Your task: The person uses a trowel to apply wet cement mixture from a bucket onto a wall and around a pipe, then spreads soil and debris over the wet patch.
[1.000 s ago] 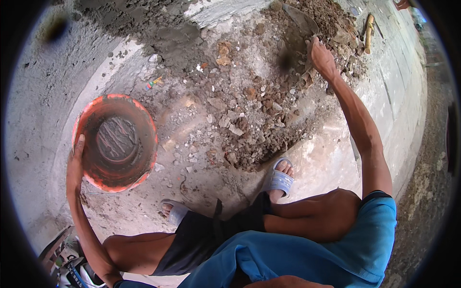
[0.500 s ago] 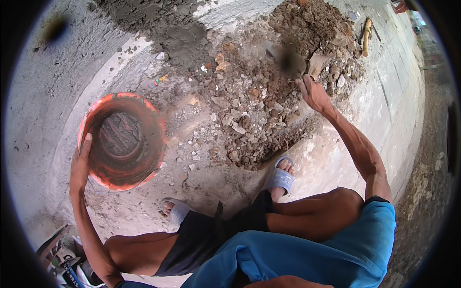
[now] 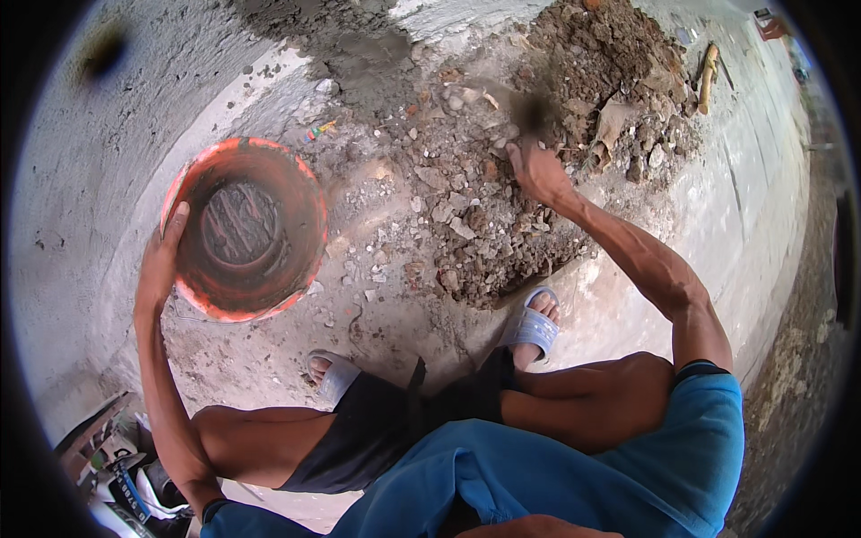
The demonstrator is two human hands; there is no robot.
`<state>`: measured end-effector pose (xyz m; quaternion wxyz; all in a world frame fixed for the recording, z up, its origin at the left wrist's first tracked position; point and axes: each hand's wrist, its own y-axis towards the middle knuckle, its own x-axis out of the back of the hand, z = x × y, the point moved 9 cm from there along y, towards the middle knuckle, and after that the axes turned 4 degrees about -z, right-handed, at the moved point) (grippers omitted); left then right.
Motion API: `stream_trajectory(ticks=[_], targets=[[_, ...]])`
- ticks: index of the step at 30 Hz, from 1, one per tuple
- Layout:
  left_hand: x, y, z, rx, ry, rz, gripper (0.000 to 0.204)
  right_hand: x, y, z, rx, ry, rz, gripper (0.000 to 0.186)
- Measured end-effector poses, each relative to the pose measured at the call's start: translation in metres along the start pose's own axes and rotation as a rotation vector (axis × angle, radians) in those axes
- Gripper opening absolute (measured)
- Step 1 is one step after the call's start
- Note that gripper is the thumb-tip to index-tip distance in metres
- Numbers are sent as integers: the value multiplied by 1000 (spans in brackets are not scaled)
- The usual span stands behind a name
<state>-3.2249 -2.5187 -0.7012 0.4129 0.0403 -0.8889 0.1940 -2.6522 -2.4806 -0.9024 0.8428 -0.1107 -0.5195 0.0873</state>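
At the left stands a red-orange bucket (image 3: pixel 300 215), tilted so its inside faces up. A layer of grey mortar (image 3: pixel 240 222) with finger-like ridges lies at its bottom. My left hand (image 3: pixel 163 255) grips the near-left rim, thumb inside and the other fingers hidden behind the wall. Over the rubble right of centre, my right hand (image 3: pixel 543 175) is closed round the handle of a trowel (image 3: pixel 500 100). Motion and a dark lens spot blur the blade, which reaches up and left from the hand, close over the rubble.
Broken rubble (image 3: pixel 462 224) spreads between bucket and right hand, rising to a brown soil heap (image 3: pixel 619 54). Wet mortar (image 3: pixel 359 58) lies by the wall (image 3: pixel 117 152). A wooden-handled tool (image 3: pixel 708 81) rests at far right. A colourful scrap (image 3: pixel 318 131) lies beyond the bucket.
My right hand has swung left over the rubble with the trowel, away from the soil heap. My left hand stays on the bucket rim. The whole view has shifted slightly.
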Motion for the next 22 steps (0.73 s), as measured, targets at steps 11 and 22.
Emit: stream_trajectory(ticks=[11,22], targets=[[-2,-13,5,91,5,10,80,64,-10,20,481,-117,99,52],[-5,4,-8,-7,35,-17,83,63,-33,-44,554,-777,183,50]])
